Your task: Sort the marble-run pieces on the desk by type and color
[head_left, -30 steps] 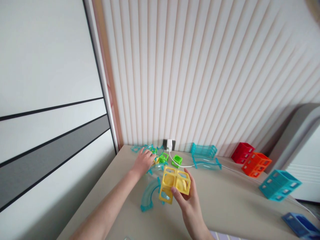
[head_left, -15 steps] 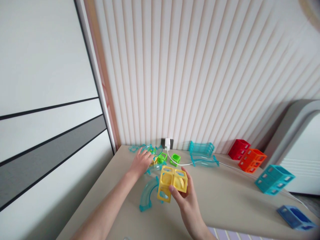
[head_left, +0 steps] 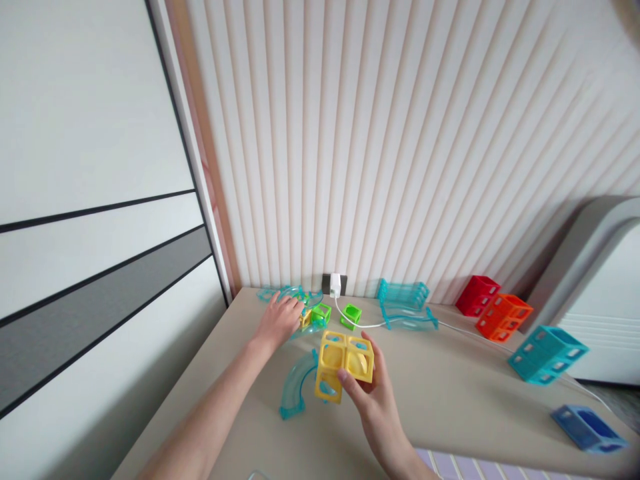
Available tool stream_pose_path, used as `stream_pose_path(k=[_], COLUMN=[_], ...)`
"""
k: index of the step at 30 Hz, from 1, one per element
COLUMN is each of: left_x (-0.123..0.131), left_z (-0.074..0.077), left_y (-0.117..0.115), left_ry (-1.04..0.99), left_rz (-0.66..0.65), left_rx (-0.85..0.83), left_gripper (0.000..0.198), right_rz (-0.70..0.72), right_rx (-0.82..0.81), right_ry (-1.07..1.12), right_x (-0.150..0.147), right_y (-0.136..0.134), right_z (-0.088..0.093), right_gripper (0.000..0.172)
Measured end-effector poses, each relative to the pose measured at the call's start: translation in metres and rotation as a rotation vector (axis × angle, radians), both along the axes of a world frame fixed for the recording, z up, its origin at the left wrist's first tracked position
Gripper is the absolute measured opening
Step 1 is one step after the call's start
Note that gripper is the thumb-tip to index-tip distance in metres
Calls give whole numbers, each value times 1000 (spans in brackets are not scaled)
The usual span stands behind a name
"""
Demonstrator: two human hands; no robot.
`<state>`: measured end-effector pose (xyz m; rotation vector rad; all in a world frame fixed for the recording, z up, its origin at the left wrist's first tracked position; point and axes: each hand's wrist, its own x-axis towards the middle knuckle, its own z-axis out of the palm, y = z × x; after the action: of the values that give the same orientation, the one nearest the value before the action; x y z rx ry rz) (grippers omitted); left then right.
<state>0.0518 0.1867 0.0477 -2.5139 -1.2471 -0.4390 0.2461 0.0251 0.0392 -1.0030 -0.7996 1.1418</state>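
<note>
My right hand (head_left: 377,400) grips a joined set of yellow cube frames (head_left: 333,360), thumb on the near face, held up over the table. Reaching to the back left, my left hand (head_left: 280,321) lies over a heap of toy pieces with its fingers stretched forward; their tips are partly hidden. Beside those fingers are a small yellow piece (head_left: 305,316), a green cube (head_left: 321,314) and clear teal track pieces (head_left: 311,297). A curved teal track (head_left: 295,390) rests just left of the yellow cubes. Another green cube (head_left: 351,316) stands apart, right of the heap.
Along the wall lie teal track pieces (head_left: 405,297), with a white charger (head_left: 335,285) and its cable nearby. To the right stand red (head_left: 477,295), orange (head_left: 503,317), teal (head_left: 547,353) and blue blocks (head_left: 587,428). A white cabinet (head_left: 100,133) borders the table's left side.
My left hand has shifted slightly left over the heap. My right hand still holds the yellow cubes in nearly the same place. The view has tilted a little.
</note>
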Motion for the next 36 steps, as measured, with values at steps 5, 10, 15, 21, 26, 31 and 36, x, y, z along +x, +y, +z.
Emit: stream_pose_path(k=[5, 10, 15, 21, 26, 31, 36], left_x=[2, 4, 6, 9, 10, 12, 13], left_z=[-1, -2, 0, 2, 3, 4, 3], left_y=[0, -1, -3, -7, -8, -11, -14], left_ry=[2, 22, 49, 75, 107, 140, 146], left_rz=[19, 23, 35, 50, 36, 31, 22], left_rx=[-7, -15, -23, -26, -50, -69, -76], left_gripper=[11, 8, 13, 30, 36, 35, 28], right_rz=[-4, -19, -30, -21, -22, -16, -21], right_rx=[-3, 4, 2, 8, 11, 20, 17], right_ry=[6, 1, -4, -10, -21, -29, -23], right_x=[-1, 0, -1, -1, -1, 0, -1], right_y=[2, 3, 3, 4, 3, 3, 3], right_z=[-2, -5, -5, -6, -8, -9, -7], right_gripper=[90, 91, 91, 90, 89, 89, 90])
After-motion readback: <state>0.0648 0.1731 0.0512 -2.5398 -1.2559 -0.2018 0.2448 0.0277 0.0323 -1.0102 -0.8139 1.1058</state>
